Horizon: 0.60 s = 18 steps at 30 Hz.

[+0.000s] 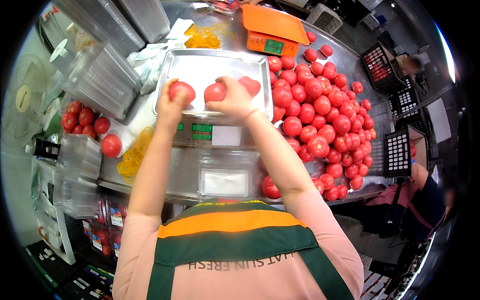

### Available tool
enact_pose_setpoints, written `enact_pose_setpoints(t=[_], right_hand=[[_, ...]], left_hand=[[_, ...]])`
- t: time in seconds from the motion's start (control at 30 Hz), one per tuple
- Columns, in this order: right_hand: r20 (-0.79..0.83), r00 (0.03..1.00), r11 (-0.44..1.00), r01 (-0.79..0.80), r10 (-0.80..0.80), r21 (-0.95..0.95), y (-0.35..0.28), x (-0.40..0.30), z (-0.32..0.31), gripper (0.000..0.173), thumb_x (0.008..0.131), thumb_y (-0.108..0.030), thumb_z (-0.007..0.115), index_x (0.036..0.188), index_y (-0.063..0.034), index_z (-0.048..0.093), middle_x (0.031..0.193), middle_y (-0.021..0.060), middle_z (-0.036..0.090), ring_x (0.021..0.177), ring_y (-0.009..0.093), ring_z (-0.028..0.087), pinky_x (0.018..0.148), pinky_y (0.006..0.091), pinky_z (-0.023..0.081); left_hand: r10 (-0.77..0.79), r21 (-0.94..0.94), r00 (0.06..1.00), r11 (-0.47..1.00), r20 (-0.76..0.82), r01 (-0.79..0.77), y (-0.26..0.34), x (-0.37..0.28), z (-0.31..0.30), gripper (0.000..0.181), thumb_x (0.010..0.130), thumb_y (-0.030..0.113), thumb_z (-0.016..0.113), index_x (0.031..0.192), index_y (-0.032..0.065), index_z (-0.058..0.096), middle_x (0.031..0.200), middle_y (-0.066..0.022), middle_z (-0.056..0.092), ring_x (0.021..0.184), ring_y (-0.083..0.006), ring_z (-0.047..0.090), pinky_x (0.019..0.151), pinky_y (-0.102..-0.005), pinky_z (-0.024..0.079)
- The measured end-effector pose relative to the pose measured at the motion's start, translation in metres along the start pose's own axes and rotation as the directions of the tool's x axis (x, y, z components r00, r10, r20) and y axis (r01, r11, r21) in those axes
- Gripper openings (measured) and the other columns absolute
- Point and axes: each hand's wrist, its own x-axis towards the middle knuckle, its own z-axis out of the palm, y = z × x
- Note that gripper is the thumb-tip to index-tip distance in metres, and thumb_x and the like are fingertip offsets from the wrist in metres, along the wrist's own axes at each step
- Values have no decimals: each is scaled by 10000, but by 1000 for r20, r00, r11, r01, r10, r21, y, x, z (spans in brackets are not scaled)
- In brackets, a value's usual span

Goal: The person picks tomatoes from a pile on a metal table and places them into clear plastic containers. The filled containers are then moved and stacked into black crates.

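Observation:
My left hand (pixel 171 100) grips a red tomato (pixel 183 92) over the left side of a metal tray (pixel 210 60). In my right hand (pixel 234 96) is another tomato (pixel 215 92), held between thumb and fingers. A third tomato (pixel 250 86) lies in the tray just past my right hand, partly covered by it. The tray sits on a weighing scale (pixel 183 137) with lit green displays. Nearer my body, an open clear plastic box (pixel 225 153) holds a white absorbent pad (pixel 224 182).
A large heap of tomatoes (pixel 322 105) spreads along the right. Behind the tray stands an orange scale (pixel 275 28). Stacked clear containers (pixel 101 78) and yellow rubber bands (pixel 137 155) are to the left. Black crates (pixel 398 153) and a person (pixel 408 206) appear at far right.

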Motion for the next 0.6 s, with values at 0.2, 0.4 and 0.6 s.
enact_pose_setpoints(t=[0.2,0.4,0.6], right_hand=[[-29,991,529,-45,131,847,-15,-55,-34,624,812,-389,705,1256,11,526,1127,186,617,1008,295,619,859,382,518],[226,974,-2,-226,-2,974,-4,-127,-24,643,975,-510,414,1338,20,451,1197,209,603,1035,384,626,801,444,533],[264,944,85,-285,198,955,-24,-164,-13,609,960,-545,448,1315,-50,452,1086,174,630,902,253,644,648,342,524]], left_hand=[[-330,-682,925,633,191,366,40,-57,-15,457,1011,395,385,1379,137,470,1221,-120,574,1050,-286,620,796,-446,556],[-83,-555,968,806,236,204,27,-115,12,541,953,267,598,1435,130,396,1272,-103,531,1120,-253,582,917,-431,538],[80,-292,953,956,294,10,25,-152,19,710,804,126,800,1399,113,413,1263,-73,508,1123,-186,533,994,-335,450]])
